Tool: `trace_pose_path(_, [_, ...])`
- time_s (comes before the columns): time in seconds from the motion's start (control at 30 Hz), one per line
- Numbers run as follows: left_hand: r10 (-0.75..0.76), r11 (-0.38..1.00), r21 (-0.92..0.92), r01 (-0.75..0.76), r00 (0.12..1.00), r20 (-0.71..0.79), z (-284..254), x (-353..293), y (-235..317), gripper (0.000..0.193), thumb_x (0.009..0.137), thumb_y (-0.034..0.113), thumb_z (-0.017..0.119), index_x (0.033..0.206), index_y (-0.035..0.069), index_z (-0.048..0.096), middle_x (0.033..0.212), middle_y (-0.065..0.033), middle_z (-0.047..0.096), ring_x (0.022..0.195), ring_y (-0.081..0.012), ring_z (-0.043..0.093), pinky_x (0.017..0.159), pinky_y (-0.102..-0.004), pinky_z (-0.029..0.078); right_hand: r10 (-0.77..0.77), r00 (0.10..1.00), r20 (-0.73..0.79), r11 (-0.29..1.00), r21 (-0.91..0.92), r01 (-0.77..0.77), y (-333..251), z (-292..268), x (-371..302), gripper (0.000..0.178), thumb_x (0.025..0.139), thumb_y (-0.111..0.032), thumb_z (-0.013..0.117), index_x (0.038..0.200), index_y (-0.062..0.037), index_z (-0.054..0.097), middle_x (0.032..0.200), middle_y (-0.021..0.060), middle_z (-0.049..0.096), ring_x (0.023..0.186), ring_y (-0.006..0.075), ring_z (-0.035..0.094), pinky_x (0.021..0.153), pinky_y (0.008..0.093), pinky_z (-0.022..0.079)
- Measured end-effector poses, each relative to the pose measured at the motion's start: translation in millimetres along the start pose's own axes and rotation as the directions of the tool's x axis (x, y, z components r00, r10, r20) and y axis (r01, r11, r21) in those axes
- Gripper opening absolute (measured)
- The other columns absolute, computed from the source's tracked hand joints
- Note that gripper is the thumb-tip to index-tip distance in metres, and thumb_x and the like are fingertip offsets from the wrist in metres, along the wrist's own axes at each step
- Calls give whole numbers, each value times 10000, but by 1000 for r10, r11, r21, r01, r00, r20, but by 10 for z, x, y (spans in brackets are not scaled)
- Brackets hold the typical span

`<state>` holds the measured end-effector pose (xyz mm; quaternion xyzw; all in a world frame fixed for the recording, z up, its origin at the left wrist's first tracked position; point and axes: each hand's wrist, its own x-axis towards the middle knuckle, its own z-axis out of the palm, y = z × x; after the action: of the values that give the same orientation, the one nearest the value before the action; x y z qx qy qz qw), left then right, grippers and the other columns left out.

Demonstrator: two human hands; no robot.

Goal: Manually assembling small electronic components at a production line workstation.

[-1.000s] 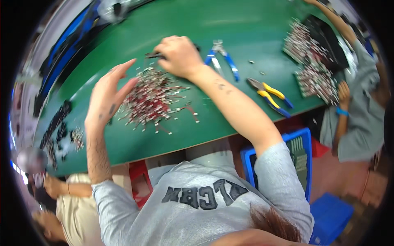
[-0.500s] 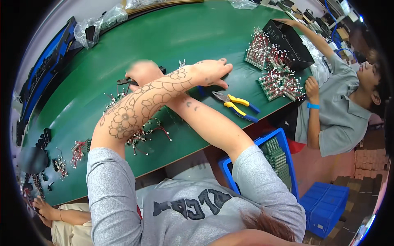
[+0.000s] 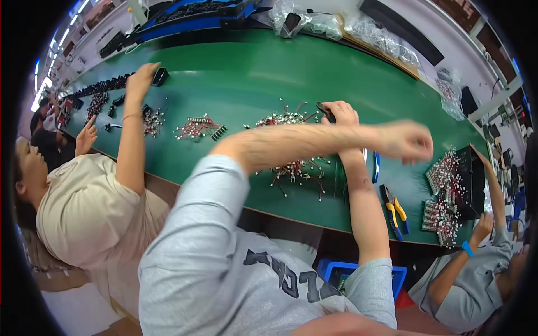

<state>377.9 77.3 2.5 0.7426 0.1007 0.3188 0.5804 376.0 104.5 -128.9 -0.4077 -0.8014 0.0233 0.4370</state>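
Note:
My arms cross over the green table point(image 3: 224, 50). My left arm passes above the right one, and its hand point(image 3: 408, 141) is raised near the right side, smeared by motion. Under it, my right hand point(image 3: 343, 113) closes on a small black object point(image 3: 326, 112) whose kind I cannot make out. Circuit boards with red and white wires point(image 3: 288, 119) lie in a pile below and left of that hand, partly covered by my left forearm. A blue-handled tool point(image 3: 376, 167) lies partly hidden beside my right forearm. Yellow-and-blue pliers point(image 3: 395, 211) rest near the table's front edge.
On the right, a co-worker holds a black box point(image 3: 471, 182) beside wired boards point(image 3: 443, 185). At left another co-worker's hand point(image 3: 141, 81) reaches over the table near a black part point(image 3: 160, 77). A blue crate point(image 3: 399, 277) stands below the edge; plastic bags point(image 3: 386, 47) line the back.
The view has swung left, bringing the left co-worker into sight. My left hand has moved further right over the table, and its fingers now look more curled. My right hand keeps its dark object.

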Motion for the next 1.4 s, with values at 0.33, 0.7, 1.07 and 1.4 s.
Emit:
trace_pose_path(0.33, [-243,373,-705,-603,670,-702,-2104,-2675,1467,156,927,26,400,967,19,551,812,-44,508,694,-143,473,616,-273,435,-66,996,66,998,-15,67,-362,-226,126,308,746,-88,654,1054,-82,672,999,47,653,937,263,592,898,354,447])
trace_pose_path(0.7, [404,-636,618,462,882,-244,-2603,-6156,1983,291,881,317,488,1008,61,431,996,-131,420,910,-287,441,806,-404,400,40,994,103,991,-134,-26,-529,-474,-7,306,751,-51,641,1056,-67,657,1025,63,648,962,268,591,925,356,445])
trace_pose_path(1.07, [828,-22,306,952,189,-528,-4550,-5291,3615,1049,944,758,240,1501,-120,99,1535,-423,82,1439,-545,180,1154,-632,206,15,994,108,995,-100,-5,-526,-284,61,314,732,-44,650,1043,-85,667,1006,50,646,966,250,591,946,356,436])
trace_pose_path(1.4, [965,261,929,262,-101,-243,-2748,-3924,3848,510,966,342,506,1259,-75,527,1134,-274,620,1030,-395,638,926,-434,508,-34,992,121,999,-22,37,-608,-276,84,316,732,-50,648,1045,-84,667,1008,53,644,966,250,590,938,357,438])
